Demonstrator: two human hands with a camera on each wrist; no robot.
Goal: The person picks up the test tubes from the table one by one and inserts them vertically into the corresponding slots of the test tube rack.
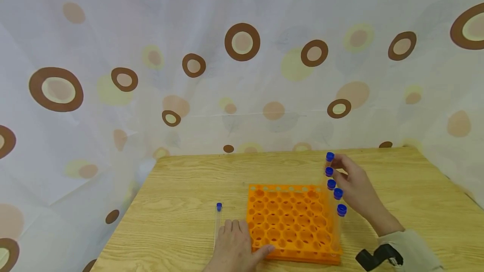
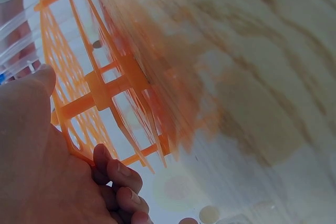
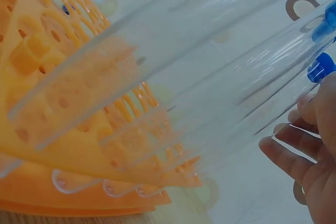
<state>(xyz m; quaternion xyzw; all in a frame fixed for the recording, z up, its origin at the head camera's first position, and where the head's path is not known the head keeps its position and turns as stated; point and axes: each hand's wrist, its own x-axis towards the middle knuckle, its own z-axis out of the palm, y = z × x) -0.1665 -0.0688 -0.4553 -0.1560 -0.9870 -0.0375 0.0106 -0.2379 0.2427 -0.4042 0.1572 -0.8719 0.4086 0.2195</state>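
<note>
An orange test tube rack (image 1: 302, 256) stands on the table, with several clear, blue-capped test tubes (image 1: 341, 210) upright in its right-hand column. My left hand (image 1: 235, 244) holds the rack's front left corner, thumb over the front edge; in the left wrist view its fingers (image 2: 126, 174) are curled beside the rack's end. Behind the row, my right hand (image 1: 355, 186) pinches the rearmost test tube (image 1: 330, 157) just under its cap. The right wrist view shows the hand's fingertips (image 3: 286, 129) at that tube's upper part. Rounded tube bottoms poke through the rack's upper layer.
One more blue-capped test tube (image 1: 217, 226) lies on the wooden table (image 1: 177, 205) left of the rack, beside my left hand. A white curtain (image 1: 264, 83) with brown circles hangs behind the table. A black strap (image 1: 380, 257) is on my right wrist.
</note>
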